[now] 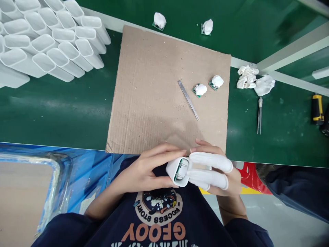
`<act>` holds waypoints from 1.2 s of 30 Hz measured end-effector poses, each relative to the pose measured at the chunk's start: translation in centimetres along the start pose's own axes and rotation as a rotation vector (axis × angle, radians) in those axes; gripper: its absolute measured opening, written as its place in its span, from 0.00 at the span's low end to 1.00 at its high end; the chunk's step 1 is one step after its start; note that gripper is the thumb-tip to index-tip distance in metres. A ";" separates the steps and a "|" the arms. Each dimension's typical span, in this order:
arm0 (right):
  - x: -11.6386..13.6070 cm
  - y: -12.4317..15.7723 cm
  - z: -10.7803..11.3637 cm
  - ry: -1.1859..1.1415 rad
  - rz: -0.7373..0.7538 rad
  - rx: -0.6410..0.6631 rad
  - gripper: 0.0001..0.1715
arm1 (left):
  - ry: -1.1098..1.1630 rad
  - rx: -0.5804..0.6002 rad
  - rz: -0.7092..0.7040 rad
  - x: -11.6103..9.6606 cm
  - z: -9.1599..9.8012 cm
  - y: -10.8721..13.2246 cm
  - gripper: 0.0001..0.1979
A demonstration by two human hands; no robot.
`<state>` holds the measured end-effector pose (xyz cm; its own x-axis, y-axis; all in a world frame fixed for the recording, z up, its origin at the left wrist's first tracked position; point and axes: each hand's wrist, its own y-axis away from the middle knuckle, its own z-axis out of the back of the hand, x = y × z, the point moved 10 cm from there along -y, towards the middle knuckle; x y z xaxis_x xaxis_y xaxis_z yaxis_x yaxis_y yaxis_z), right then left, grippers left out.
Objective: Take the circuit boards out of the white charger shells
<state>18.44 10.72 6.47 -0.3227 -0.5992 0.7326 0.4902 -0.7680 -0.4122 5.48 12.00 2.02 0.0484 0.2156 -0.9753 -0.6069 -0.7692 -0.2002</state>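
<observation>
Both my hands meet close to my chest, just below the near edge of a brown cardboard sheet [154, 89]. Between them is a white plastic housing [177, 171] with a green circuit board showing in its open end. My left hand [146, 169] wraps the housing from the left, fingers closed along it. My right hand [216, 169] wears white finger cots on several fingers and grips the housing's open end. On the cardboard lie metal tweezers [189, 100] and two small green boards with white blobs [200, 90], [217, 82].
A stack of white empty housings [51, 41] fills the far left of the green table [51, 109]. Two more boards with white blobs [159, 20], [207, 26] lie beyond the cardboard. White finger cots [246, 77], a second pair of tweezers [259, 115] and a yellow tool [317, 108] lie at right. A blue bin [38, 185] stands at lower left.
</observation>
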 end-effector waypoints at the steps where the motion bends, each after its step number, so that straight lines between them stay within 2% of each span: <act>1: -0.2 0.1 -0.1 -0.022 -0.042 0.015 0.26 | 0.011 0.012 -0.005 0.0 -0.1 -0.1 0.33; 4: -0.4 0.3 -0.4 -0.040 -0.120 0.049 0.27 | 0.031 0.042 -0.015 -0.1 -0.4 -0.3 0.33; 9: -0.1 0.5 -0.5 0.027 -0.083 0.083 0.26 | -0.031 0.072 -0.010 -0.2 -0.5 -0.6 0.32; 15: 0.2 0.9 0.7 -0.012 0.041 -0.054 0.21 | 0.015 0.119 -0.013 -0.7 -0.8 -1.1 0.33; 20: -0.8 1.3 -0.7 0.000 -0.004 0.107 0.14 | 0.040 0.167 -0.004 -0.3 -1.0 -1.3 0.33; 25: -0.6 1.3 -0.7 0.014 -0.007 0.121 0.13 | 0.030 0.170 0.004 -0.1 -1.1 -1.5 0.31; 33: -0.9 1.5 -0.9 -0.094 -0.072 0.035 0.14 | -0.033 0.126 0.019 0.5 -1.0 -1.0 0.32; 36: -1.1 1.9 -0.8 -0.127 -0.101 -0.051 0.18 | -0.024 0.110 0.051 1.0 -0.7 -0.9 0.32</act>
<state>19.12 9.75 4.44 -0.2620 -0.4878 0.8327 0.4180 -0.8351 -0.3576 6.60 12.49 1.14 -0.0027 0.1930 -0.9812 -0.6913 -0.7094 -0.1376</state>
